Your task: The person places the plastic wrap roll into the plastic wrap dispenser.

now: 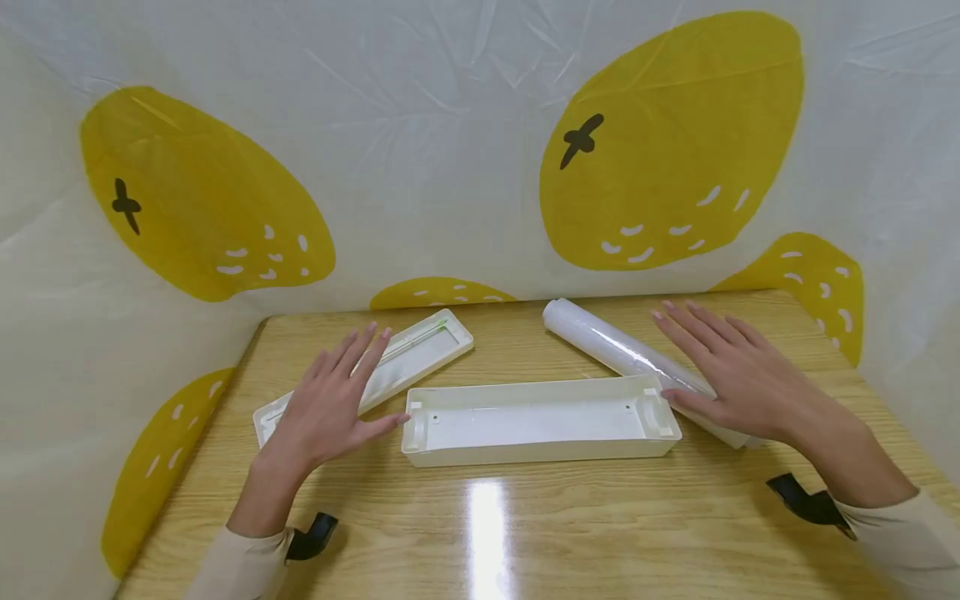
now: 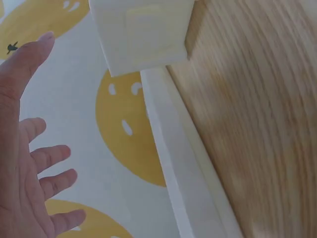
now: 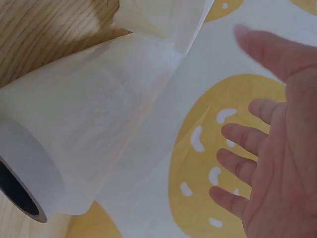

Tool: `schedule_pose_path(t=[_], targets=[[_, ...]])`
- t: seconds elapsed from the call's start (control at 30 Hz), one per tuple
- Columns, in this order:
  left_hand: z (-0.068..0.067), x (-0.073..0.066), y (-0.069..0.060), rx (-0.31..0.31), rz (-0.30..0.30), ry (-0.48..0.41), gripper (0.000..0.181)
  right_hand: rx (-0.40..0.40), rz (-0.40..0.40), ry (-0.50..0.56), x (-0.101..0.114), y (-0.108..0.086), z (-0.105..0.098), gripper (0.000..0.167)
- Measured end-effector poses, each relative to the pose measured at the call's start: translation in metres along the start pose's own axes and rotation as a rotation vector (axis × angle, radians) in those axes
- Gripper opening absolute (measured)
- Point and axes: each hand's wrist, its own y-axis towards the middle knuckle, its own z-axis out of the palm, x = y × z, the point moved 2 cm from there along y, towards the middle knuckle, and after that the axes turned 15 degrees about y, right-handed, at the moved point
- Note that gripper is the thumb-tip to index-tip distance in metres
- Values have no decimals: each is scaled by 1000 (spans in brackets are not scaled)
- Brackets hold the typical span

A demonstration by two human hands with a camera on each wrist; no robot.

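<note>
A long white plastic box point(image 1: 540, 452), without a lid on it, lies across the middle of the table; inside each end is a rounded holder. To its left, a white lid point(image 1: 408, 373) with a thin green-tipped strip rests at a slant, partly covered by my left hand point(image 1: 327, 408). That hand hovers with fingers spread, its thumb near the box's left end. Behind and right of the box slants a roll of cling film point(image 1: 622, 346), its hollow core end showing in the right wrist view. My right hand point(image 1: 738, 375) is held over the roll, fingers extended, holding nothing.
A wooden table point(image 1: 562, 525) carries everything, with a bright light reflection in front of the box. White cloth point(image 1: 420, 167) printed with yellow lemons hangs behind and to the sides. Black straps point(image 1: 311, 537) stick out at both wrists.
</note>
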Motion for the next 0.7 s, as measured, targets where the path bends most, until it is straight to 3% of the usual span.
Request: schedule_pose_path(t=[0.17,0.5,0.7], targets=[[2,-1,-3,-8,-7,-119,107,2,12,43,-5,-1,0,94],[3,-5,-10,149,-128,-246,103,7,62,124,-11,-3,-1,89],[5,-8,-12,168,-144,-348,97,51,137,150,-14,-4,-3,86]])
